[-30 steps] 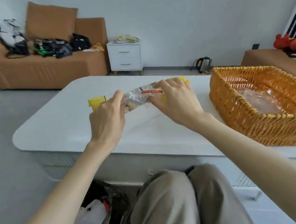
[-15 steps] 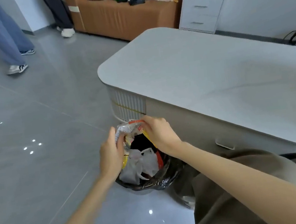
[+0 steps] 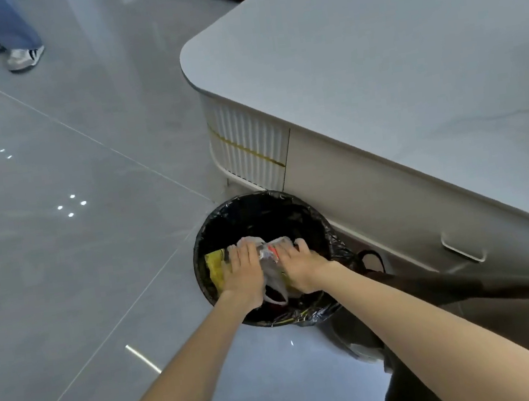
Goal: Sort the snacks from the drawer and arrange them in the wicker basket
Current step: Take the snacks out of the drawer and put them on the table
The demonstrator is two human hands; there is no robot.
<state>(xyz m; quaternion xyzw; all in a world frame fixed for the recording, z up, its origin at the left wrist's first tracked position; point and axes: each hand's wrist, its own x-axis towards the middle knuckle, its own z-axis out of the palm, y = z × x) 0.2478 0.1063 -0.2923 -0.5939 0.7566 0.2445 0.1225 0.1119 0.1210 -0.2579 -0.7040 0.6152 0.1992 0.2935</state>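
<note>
A round bin with a black liner [image 3: 225,219] stands on the floor by the table's corner. Both my hands reach down into it. My left hand [image 3: 244,270] and my right hand [image 3: 300,268] press on a crumpled clear wrapper with red print [image 3: 270,251] that lies between them on the rubbish. A yellow packet [image 3: 214,267] lies in the bin to the left of my left hand. White plastic [image 3: 275,283] shows under the wrists. The wicker basket is out of view.
The white table [image 3: 389,59] fills the upper right, with a ribbed corner panel [image 3: 246,149] and a drawer front with a metal handle [image 3: 463,250]. Grey tiled floor [image 3: 74,225] spreads to the left. Another person's legs and shoes [image 3: 17,47] stand at the top left.
My view swung from the table top and basket down to the bin. Both hands carried the clear wrapper off the table and lowered it into the bin.
</note>
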